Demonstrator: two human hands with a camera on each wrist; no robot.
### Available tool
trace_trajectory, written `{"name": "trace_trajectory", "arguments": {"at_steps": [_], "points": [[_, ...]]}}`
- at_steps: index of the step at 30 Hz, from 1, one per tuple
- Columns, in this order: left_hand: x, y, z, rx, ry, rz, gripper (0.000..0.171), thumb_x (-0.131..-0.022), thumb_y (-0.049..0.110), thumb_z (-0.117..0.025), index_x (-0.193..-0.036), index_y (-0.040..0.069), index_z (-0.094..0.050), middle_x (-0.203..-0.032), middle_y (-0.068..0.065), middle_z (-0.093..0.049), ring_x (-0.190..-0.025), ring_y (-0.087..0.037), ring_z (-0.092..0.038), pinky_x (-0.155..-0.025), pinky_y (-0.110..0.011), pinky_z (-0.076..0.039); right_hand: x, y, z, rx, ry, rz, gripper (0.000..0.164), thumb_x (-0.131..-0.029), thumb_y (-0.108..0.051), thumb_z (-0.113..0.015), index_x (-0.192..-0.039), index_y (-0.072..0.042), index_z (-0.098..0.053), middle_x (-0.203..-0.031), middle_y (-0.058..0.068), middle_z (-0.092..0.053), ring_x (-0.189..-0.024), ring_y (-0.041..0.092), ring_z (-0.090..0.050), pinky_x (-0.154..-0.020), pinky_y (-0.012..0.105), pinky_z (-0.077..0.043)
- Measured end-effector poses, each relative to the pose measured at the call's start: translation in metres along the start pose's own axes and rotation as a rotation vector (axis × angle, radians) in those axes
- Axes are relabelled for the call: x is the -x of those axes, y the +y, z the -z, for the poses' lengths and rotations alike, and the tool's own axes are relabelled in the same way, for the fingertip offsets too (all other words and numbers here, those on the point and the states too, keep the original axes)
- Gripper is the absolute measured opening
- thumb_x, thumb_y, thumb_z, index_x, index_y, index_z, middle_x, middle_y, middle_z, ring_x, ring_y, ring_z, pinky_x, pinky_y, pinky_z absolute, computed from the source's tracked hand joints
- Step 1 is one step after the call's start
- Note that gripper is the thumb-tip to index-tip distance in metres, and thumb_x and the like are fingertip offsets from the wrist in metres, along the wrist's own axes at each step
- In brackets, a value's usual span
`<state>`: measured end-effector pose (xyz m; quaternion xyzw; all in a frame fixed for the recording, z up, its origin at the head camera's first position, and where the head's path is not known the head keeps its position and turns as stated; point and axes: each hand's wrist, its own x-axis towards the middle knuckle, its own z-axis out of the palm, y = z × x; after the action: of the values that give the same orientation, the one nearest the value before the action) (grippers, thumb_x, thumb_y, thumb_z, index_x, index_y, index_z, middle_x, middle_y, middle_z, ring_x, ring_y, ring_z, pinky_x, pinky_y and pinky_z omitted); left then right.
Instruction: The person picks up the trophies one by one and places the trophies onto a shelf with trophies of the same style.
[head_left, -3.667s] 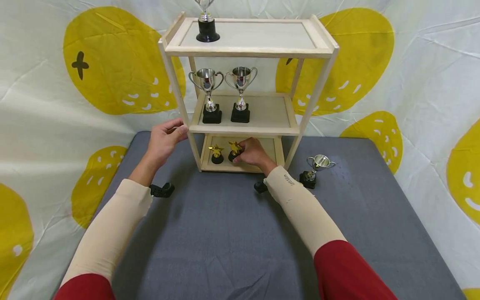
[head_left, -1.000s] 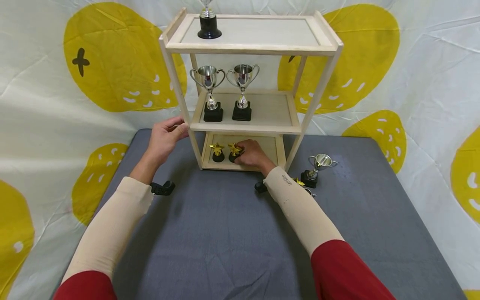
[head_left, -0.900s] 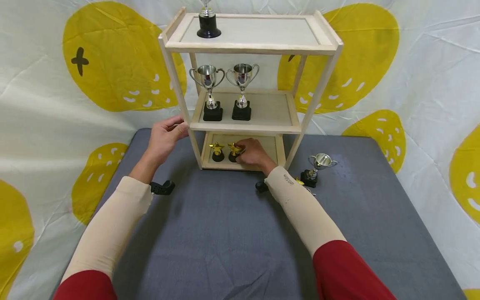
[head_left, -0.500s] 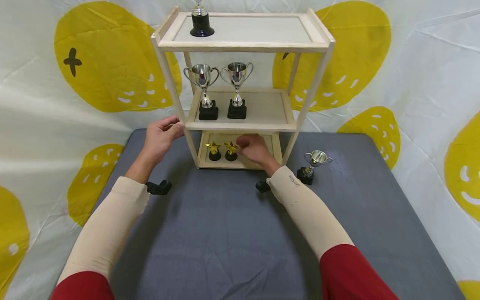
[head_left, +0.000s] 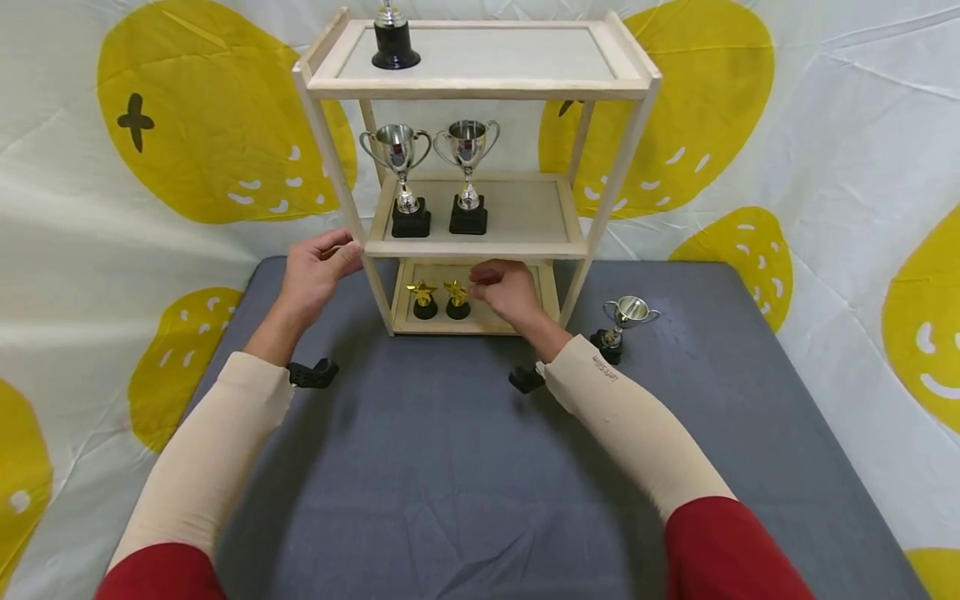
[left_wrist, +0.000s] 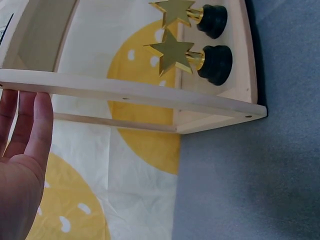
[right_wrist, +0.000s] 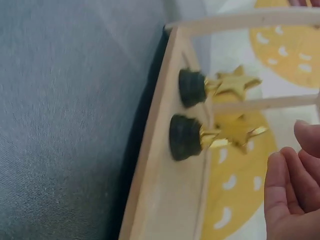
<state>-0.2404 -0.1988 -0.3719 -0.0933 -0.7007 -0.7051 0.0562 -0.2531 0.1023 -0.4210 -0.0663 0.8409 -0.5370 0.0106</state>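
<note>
On the lowest shelf two small gold star trophies stand side by side, the left star trophy (head_left: pixel 424 310) and the right star trophy (head_left: pixel 457 310), both upright on black round bases. My right hand (head_left: pixel 512 292) hovers just right of the right one, fingers loosely bent. In the right wrist view a gap separates my right hand (right_wrist: pixel 292 195) from that nearer star trophy (right_wrist: pixel 185 138). My left hand (head_left: pixel 309 275) touches the left front post of the wooden shelf rack (head_left: pixel 480 248). The left wrist view shows the fingers of my left hand (left_wrist: pixel 22 175) extended against the post.
Two silver cup trophies, a left cup (head_left: pixel 397 150) and a right cup (head_left: pixel 468 146), occupy the middle shelf. Another trophy (head_left: pixel 395 46), cut off by the frame, is on top. A silver cup trophy (head_left: pixel 630 311) stands on the grey table (head_left: pixel 420 467), right of the rack.
My right hand has let go of the right star trophy and drawn slightly up and right of it. The trophy stays on the shelf. My left hand keeps its place at the post.
</note>
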Motion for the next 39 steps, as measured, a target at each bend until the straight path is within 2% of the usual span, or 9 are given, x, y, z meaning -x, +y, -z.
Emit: {"name": "trace_trajectory", "arguments": {"at_steps": [5, 14, 18, 23, 29, 37, 39], "points": [[0.0, 0.0, 0.001, -0.019, 0.001, 0.002, 0.046, -0.101, 0.006, -0.065, -0.14, -0.016, -0.055, -0.106, 0.013, -0.071, -0.096, 0.001, -0.072, -0.085, -0.016, -0.062, 0.013, -0.01, 0.002, -0.107, -0.004, 0.018, 0.025, -0.092, -0.01, -0.078, -0.116, -0.003, -0.077, -0.116, 0.018, -0.077, -0.109, 0.031, -0.074, -0.094, 0.041, -0.062], [0.001, 0.0, 0.003, -0.03, 0.002, 0.006, 0.045, -0.102, 0.007, -0.065, -0.14, -0.016, -0.056, -0.106, 0.013, -0.07, -0.096, 0.002, -0.072, -0.085, -0.015, -0.062, 0.038, -0.017, 0.014, -0.172, -0.061, 0.007, 0.028, -0.093, -0.013, -0.079, -0.119, -0.003, -0.078, -0.118, 0.018, -0.077, -0.11, 0.028, -0.073, -0.093, 0.032, -0.061], [-0.001, -0.001, 0.0, -0.036, -0.002, 0.01, 0.046, -0.102, 0.008, -0.065, -0.14, -0.016, -0.056, -0.107, 0.012, -0.07, -0.097, 0.001, -0.071, -0.086, -0.015, -0.062, 0.049, -0.019, 0.026, -0.159, -0.085, 0.026, 0.03, -0.094, -0.016, -0.079, -0.121, -0.004, -0.077, -0.12, 0.017, -0.077, -0.108, 0.023, -0.073, -0.091, 0.028, -0.06], [-0.007, -0.003, -0.006, -0.028, -0.029, 0.003, 0.047, -0.102, 0.01, -0.065, -0.14, -0.015, -0.055, -0.11, 0.01, -0.069, -0.1, -0.001, -0.071, -0.092, -0.022, -0.062, 0.064, -0.022, 0.046, -0.133, -0.061, 0.058, 0.03, -0.093, -0.017, -0.08, -0.12, -0.004, -0.077, -0.117, 0.016, -0.078, -0.1, 0.011, -0.074, -0.087, 0.021, -0.061], [-0.007, -0.003, -0.004, -0.018, -0.018, 0.006, 0.044, -0.102, 0.007, -0.064, -0.14, -0.014, -0.057, -0.109, 0.01, -0.07, -0.099, -0.001, -0.072, -0.093, -0.026, -0.061, 0.08, -0.02, 0.061, -0.11, -0.039, 0.077, 0.031, -0.091, -0.019, -0.082, -0.119, -0.005, -0.078, -0.117, 0.016, -0.078, -0.095, 0.004, -0.073, -0.084, 0.018, -0.061], [-0.004, -0.002, 0.0, -0.003, 0.003, 0.027, 0.046, -0.101, 0.009, -0.066, -0.141, -0.012, -0.057, -0.109, 0.01, -0.07, -0.099, 0.0, -0.072, -0.09, -0.02, -0.062, 0.105, -0.009, 0.087, -0.077, 0.002, 0.105, 0.032, -0.092, -0.015, -0.082, -0.12, -0.003, -0.076, -0.118, 0.019, -0.076, -0.095, -0.001, -0.073, -0.083, 0.016, -0.062], [-0.003, -0.002, 0.0, -0.004, 0.003, 0.023, 0.046, -0.102, 0.008, -0.065, -0.141, -0.013, -0.057, -0.109, 0.011, -0.07, -0.099, 0.0, -0.071, -0.089, -0.019, -0.062, 0.111, -0.005, 0.093, -0.069, 0.007, 0.102, 0.032, -0.091, -0.015, -0.082, -0.121, -0.003, -0.076, -0.117, 0.017, -0.077, -0.094, -0.001, -0.073, -0.082, 0.016, -0.062]]}}
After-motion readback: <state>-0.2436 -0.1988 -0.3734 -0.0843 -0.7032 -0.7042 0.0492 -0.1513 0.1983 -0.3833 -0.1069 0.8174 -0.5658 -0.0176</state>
